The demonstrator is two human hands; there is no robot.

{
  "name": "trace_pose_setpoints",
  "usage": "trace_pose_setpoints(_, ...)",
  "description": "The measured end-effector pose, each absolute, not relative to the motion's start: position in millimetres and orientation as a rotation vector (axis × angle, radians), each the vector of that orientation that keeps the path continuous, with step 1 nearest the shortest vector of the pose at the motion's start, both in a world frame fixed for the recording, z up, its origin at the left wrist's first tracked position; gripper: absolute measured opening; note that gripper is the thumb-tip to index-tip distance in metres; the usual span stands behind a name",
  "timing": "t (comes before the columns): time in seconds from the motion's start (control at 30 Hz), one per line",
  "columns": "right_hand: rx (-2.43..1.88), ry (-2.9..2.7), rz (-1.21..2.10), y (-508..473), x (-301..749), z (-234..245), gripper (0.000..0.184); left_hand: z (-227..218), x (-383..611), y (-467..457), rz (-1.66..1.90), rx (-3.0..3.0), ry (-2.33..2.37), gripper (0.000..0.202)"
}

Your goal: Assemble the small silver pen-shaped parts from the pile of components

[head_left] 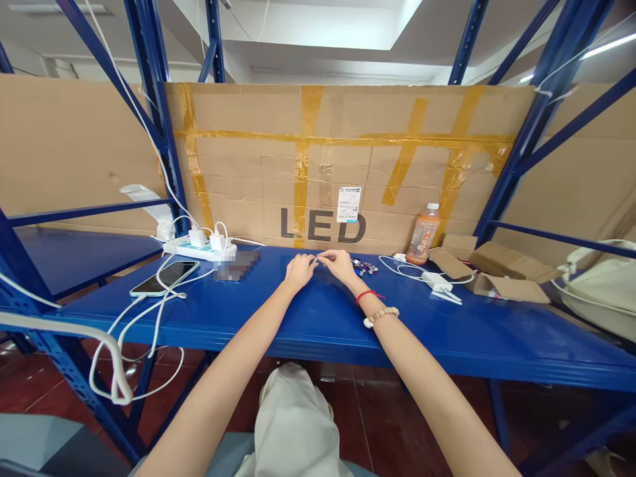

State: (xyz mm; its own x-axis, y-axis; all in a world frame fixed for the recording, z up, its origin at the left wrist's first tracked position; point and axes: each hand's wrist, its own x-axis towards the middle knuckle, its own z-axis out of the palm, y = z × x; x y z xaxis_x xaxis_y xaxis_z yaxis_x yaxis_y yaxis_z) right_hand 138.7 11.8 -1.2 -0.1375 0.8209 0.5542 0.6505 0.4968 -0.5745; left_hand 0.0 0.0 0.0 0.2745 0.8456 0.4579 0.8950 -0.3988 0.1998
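Both my hands meet over the blue shelf [318,318], near its back. My left hand [299,270] is closed, its fingertips pinched together toward the right. My right hand [338,265] is closed too, thumb and forefinger pinching where they meet the left fingertips. Whatever sits between the fingertips is too small to name; only a tiny dark bluish speck shows. Just right of my right hand lies a small pile of shiny blue, purple and silvery pieces [364,267], too small to make out. A red string bracelet [368,295] and a beaded bracelet [381,316] circle my right wrist.
Leftward lie a phone [166,278], a power strip [201,248] with chargers, and looping white cables [161,301]. At right are a drink bottle [423,235], a white adapter [437,283], an open cardboard box [511,268] and a pale bag [603,285]. Cardboard [238,179] walls the back.
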Motion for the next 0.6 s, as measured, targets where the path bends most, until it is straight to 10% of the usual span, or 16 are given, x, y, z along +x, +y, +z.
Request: trace_pose_setpoints(0.6,-1.215,-2.061,0.056,1,139,2,0.014,-1,-1,3,-0.759,-2.425,-1.652,0.021)
